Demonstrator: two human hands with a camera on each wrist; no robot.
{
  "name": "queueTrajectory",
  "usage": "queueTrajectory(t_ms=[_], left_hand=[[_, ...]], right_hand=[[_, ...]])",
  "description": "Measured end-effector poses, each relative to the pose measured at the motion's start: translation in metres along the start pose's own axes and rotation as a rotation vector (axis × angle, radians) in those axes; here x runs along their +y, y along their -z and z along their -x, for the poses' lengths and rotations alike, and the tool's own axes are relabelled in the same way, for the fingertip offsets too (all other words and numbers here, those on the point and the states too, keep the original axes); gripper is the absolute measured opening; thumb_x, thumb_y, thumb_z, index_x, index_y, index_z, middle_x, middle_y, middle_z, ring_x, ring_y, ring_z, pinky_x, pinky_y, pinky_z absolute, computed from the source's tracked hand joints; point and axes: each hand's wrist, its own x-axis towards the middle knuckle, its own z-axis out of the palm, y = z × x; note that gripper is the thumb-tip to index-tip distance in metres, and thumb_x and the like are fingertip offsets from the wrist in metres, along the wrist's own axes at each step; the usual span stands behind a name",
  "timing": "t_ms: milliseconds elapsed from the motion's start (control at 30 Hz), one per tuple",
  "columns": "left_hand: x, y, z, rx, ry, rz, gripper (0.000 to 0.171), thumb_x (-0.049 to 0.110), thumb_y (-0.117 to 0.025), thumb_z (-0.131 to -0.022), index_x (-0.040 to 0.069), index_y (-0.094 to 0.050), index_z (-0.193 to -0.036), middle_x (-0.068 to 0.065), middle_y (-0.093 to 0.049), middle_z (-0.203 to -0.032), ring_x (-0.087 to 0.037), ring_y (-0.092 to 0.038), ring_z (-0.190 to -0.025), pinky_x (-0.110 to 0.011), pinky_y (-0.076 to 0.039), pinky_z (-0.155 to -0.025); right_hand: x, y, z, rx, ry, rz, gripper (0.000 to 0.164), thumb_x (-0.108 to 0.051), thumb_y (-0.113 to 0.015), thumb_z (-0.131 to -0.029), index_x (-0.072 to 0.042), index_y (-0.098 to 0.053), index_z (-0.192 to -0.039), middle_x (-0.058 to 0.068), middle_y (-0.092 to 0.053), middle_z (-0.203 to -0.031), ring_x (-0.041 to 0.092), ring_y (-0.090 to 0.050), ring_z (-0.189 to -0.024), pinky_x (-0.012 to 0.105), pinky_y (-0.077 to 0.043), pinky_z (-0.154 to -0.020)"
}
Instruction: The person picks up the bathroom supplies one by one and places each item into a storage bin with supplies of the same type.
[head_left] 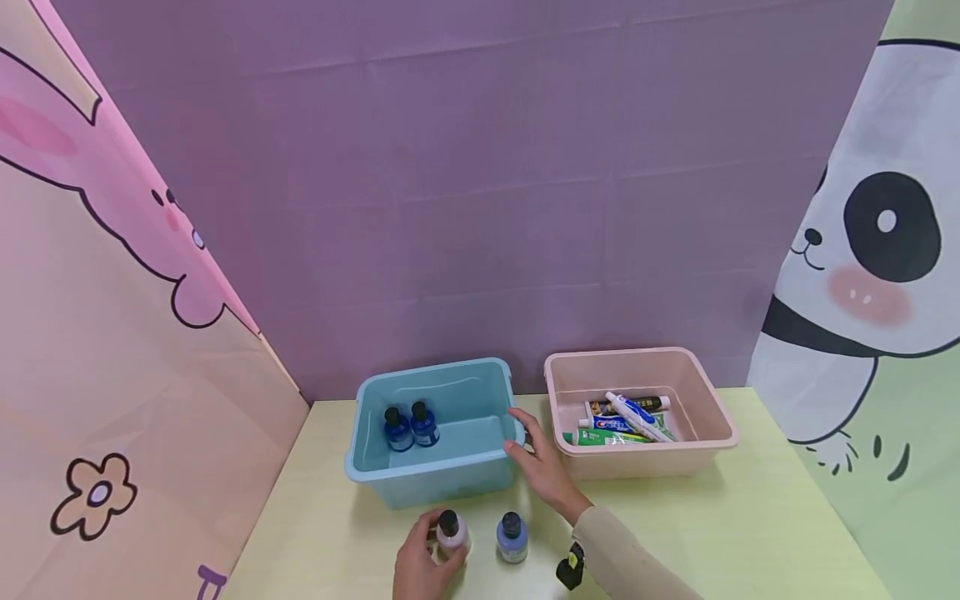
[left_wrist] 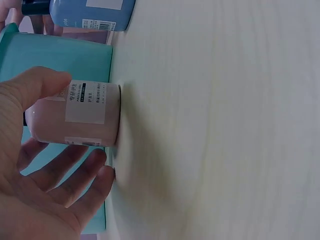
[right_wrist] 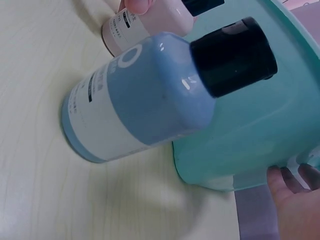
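My left hand (head_left: 422, 562) has its thumb and fingers around a small pink bottle (head_left: 452, 537) with a black cap, which stands upright on the table. The left wrist view shows the thumb against its white label (left_wrist: 85, 102). Beside it, to the right, a light blue bottle (head_left: 512, 542) with a black cap stands untouched. My right hand (head_left: 546, 467) grips the right rim of a blue plastic basin (head_left: 442, 487), fingers over the edge and thumb lower down. Inside the basin, two dark blue bottles (head_left: 425, 429) stand side by side at the left.
To the right of the blue basin is a pink basin (head_left: 645, 462) with several toothpaste tubes (head_left: 636, 417) lying in it. Both basins stand on a pale wooden table (head_left: 757, 500) before a purple backdrop (head_left: 450, 208). Printed cloths hang on either side.
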Motion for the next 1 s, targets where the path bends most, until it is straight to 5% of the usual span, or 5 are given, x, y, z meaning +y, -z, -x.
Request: queueTrajectory(t_ms=[633,1000], left_hand=[[-0.002,-0.003,0.002,0.021,0.002,0.118,0.059,0.014,-0.092,-0.072,0.009,-0.063,-0.124,-0.010,-0.071,-0.120,-0.022,-0.065,-0.104,-0.037,-0.058,-0.087],[-0.002,-0.010,0.003,0.057,0.059,0.146,0.059,0.010,-0.090,-0.073,0.009,-0.064,-0.125,-0.010,-0.070,-0.120,-0.020,-0.065,-0.101,-0.024,-0.054,-0.080]], right_hand=[[0.006,0.005,0.001,-0.033,-0.012,0.012,0.050,-0.029,-0.049,-0.109,-0.034,-0.035,-0.157,0.009,-0.028,-0.168,0.047,-0.035,-0.149,0.065,-0.036,-0.116],[0.007,0.007,-0.001,-0.049,-0.022,0.013,0.053,-0.027,-0.050,-0.109,-0.029,-0.033,-0.159,0.011,-0.029,-0.168,0.051,-0.038,-0.145,0.064,-0.040,-0.113]])
